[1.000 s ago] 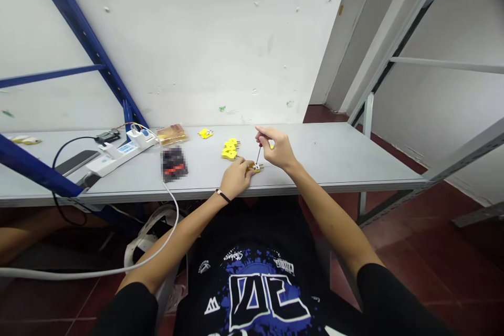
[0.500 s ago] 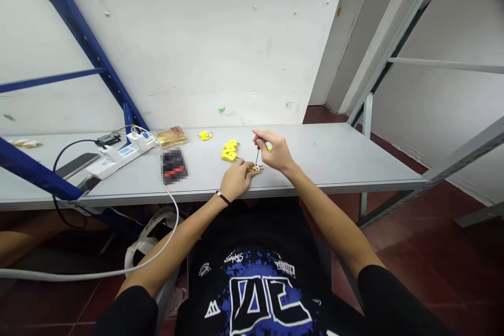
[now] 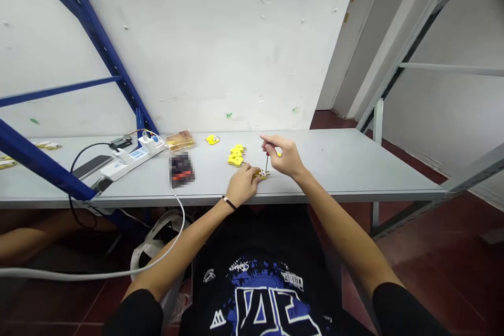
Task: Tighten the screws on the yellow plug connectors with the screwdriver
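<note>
Right fingers [image 3: 272,139] hold what seems a screwdriver [image 3: 266,161].

Bright tabletop [image 3: 346,163] — deep shadow underneath

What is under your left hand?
A plug pokes out from the left hand, its white part and pins showing. Its other end is covered, as is whatever lies beneath the palm.

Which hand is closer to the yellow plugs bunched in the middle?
Left. The left hand is just on the person's side of the bunched yellow plugs; the right hand, gripping a thin tool, is farther off to their right.
</note>
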Available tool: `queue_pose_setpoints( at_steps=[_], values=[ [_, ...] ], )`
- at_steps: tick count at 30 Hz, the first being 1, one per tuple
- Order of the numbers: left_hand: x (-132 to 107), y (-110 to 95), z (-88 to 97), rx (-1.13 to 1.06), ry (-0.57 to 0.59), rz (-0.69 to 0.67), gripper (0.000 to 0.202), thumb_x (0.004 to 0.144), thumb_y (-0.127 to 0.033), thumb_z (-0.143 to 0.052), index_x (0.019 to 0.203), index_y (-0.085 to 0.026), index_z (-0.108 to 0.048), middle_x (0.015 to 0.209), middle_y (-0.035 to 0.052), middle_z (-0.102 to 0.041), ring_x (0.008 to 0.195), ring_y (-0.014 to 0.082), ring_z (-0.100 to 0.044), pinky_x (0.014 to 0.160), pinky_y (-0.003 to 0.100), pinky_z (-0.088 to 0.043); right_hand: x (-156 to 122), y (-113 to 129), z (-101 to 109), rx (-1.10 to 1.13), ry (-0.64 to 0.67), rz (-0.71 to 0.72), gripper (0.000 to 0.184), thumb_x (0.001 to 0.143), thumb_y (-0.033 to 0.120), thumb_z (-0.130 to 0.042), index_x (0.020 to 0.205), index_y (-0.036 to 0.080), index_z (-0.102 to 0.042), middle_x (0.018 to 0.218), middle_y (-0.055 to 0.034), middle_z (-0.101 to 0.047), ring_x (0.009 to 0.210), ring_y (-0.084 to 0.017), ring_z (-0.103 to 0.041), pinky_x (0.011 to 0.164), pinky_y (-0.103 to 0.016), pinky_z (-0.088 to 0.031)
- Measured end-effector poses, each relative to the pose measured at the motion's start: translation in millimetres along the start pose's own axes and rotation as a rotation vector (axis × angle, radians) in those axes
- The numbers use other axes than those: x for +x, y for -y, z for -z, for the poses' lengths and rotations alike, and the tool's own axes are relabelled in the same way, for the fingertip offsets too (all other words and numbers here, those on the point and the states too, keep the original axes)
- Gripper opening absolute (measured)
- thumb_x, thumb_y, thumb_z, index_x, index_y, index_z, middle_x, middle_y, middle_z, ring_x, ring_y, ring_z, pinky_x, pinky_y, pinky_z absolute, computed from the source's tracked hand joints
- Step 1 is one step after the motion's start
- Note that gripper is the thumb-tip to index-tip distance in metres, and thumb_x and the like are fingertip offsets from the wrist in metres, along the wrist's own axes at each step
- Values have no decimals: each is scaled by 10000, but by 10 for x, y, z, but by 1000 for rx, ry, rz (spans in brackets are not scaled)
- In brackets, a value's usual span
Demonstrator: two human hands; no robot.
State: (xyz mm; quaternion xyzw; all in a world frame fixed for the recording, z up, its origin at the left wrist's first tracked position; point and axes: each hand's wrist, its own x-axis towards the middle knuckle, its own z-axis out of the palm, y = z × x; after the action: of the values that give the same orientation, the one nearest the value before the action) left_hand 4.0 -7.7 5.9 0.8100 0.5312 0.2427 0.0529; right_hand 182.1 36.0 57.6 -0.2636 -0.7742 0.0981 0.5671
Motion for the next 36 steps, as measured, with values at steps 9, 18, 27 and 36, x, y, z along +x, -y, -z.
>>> queue_pose_setpoints(
  at_steps=[9, 18, 27, 36],
  values=[
    [2, 25, -12, -6, -2, -6, 269, 982, -261, -608, 1233, -190, -670, 1077, 73, -642, 954, 224, -656, 862, 340, -527, -35, 33, -88, 15, -4, 40, 310, 972, 203, -479, 1187, 213, -702, 870, -51, -710, 739, -167, -660, 704, -342, -589],
    [1, 24, -14, -9, -10, -6, 266, 977, -249, -611, 1230, -195, -671, 1077, 70, -641, 960, 226, -655, 864, 341, -524, -43, 13, -94, 4, 22, 54, 304, 993, 203, -465, 1193, 219, -693, 878, -52, -704, 743, -163, -656, 712, -330, -583],
    [10, 9, -3, -24, -4, -8, 266, 987, -269, -602, 1228, -180, -674, 1082, 81, -645, 966, 233, -655, 863, 340, -517, -12, 26, -25, 14, 19, 70, 292, 996, 202, -466, 1168, 204, -701, 891, -56, -704, 770, -161, -659, 734, -319, -576],
    [14, 23, -7, -36, -7, -12, 265, 979, -251, -609, 1227, -185, -677, 1079, 80, -646, 958, 234, -653, 878, 348, -523, 31, -30, 70, -52, -46, 64, 282, 1003, 245, -470, 1156, 215, -705, 903, -68, -708, 815, -188, -669, 764, -350, -590]
  ],
)
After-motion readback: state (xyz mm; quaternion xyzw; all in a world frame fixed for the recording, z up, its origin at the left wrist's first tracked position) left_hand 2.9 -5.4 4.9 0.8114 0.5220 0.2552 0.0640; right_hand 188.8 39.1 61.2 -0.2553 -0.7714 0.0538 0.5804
